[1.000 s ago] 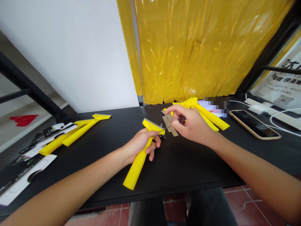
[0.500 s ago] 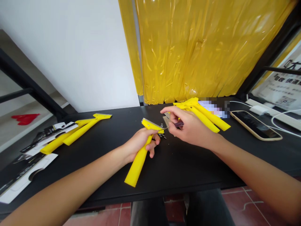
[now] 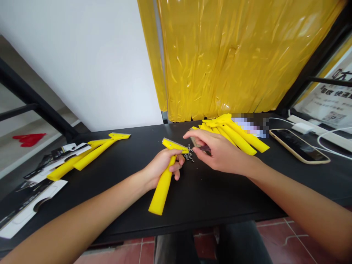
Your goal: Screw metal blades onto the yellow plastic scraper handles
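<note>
My left hand (image 3: pixel 158 164) is wrapped round the neck of a yellow scraper (image 3: pixel 161 192), its handle slanting toward the table's front edge. Along the far edge of its head runs a metal strip. In my right hand (image 3: pixel 221 150), a small screwdriver (image 3: pixel 204 148) with a dark purple handle is pinched between fingers and thumb. The thin shaft points left, its tip at the right end of the scraper's head, by my left thumb. Just beyond my left fingers lies a little heap of screws (image 3: pixel 189 157). Whether the tip sits in a screw cannot be seen.
More yellow scrapers (image 3: pixel 239 135) are piled behind my right hand. At the left, other scrapers (image 3: pixel 93 150) rest beside black-and-white card sleeves (image 3: pixel 35 209). A phone (image 3: pixel 299 145) and a white power strip (image 3: pixel 316 128) with cables occupy the right side of the black table (image 3: pixel 220 198).
My right hand has moved slightly left and down, bringing the screwdriver's tip further over the scraper's head. The scraper has turned a little more upright in my left hand.
</note>
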Motion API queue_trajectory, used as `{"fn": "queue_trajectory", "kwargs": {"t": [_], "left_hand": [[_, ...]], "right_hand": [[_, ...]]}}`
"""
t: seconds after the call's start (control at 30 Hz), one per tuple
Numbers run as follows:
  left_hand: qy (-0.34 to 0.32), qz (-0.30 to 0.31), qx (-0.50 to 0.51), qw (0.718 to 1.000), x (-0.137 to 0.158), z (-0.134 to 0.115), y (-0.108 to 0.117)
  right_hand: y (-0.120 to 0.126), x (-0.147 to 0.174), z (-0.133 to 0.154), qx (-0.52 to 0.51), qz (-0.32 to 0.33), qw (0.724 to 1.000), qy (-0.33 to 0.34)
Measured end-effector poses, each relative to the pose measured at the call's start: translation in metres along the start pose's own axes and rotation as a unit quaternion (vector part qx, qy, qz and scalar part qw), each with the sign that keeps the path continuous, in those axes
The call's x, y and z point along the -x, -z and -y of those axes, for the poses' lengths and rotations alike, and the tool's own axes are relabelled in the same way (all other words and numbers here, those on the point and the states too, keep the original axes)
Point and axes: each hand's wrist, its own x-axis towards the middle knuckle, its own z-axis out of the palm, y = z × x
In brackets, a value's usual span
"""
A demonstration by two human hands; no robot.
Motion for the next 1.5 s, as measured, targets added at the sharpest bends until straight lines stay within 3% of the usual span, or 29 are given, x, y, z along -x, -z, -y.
{"fn": "queue_trajectory", "kwargs": {"t": [0.23,0.47,0.63,0.77,1.03,1.33,1.5], "left_hand": [[0.015,0.016,-0.002,1.0,0.001,0.0,-0.001],[0.022,0.006,0.004,1.0,0.003,-0.003,-0.005],[0.018,0.0,0.011,1.0,0.001,-0.001,-0.003],[0.016,-0.012,0.023,1.0,0.002,0.001,-0.004],[0.014,-0.016,0.027,0.999,0.001,0.0,-0.005],[-0.024,0.034,-0.008,0.999,0.0,0.005,-0.004],[-0.051,0.021,-0.05,0.997,0.002,0.009,-0.01]], "right_hand": [[-0.002,-0.003,-0.007,0.012,-0.072,0.992,-0.107],[-0.002,-0.002,-0.003,-0.016,-0.079,0.997,-0.015],[-0.001,-0.001,-0.003,-0.011,-0.052,0.997,-0.05],[-0.001,-0.001,-0.001,0.004,-0.044,0.999,-0.018],[-0.003,-0.003,-0.004,-0.009,-0.067,0.998,-0.014],[-0.001,-0.001,-0.003,-0.088,-0.154,0.98,-0.086],[-0.003,0.001,-0.001,-0.078,-0.163,0.981,-0.069]]}}
